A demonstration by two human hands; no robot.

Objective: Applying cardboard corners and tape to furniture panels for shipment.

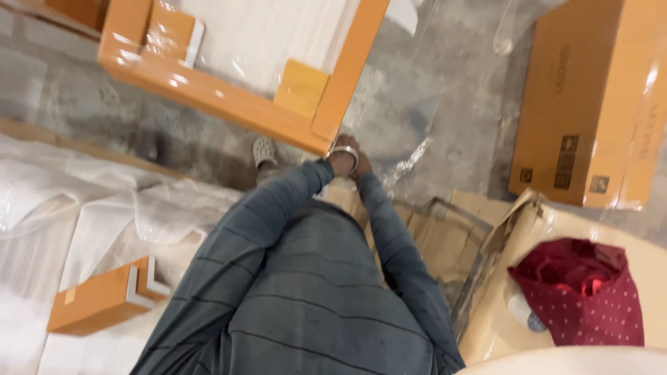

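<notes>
both our hands meet at centre frame, just below the lower right corner of the long orange cardboard-edged panel wrapped in clear plastic (229, 97), which runs from upper left toward the middle. the left hand (342, 161) sits at that corner with a ring of pale tape (345, 151) around or on it; the right hand (363, 169) is tucked just behind and mostly hidden by the left. we cannot tell whether either hand is clenched or loose; the fingers are blurred and covered. both grey striped sleeves (306, 278) fill the lower middle. a grey clog-style shoe (265, 151) stands on the bare concrete floor (451, 111) just left of the hands. a small orange corner protector with white trim (108, 297) lies at lower left on crumpled clear plastic sheeting (83, 201). a large closed brown cardboard carton (590, 97) stands at upper right; a dark red spotted cloth bag (580, 292) rests in an open box at lower right. in our judgement the work at the corner goes best if we keep the panel steady, press the tape flat along the orange edge without wrinkling the plastic, and keep our footing away from the slippery sheeting.
</notes>
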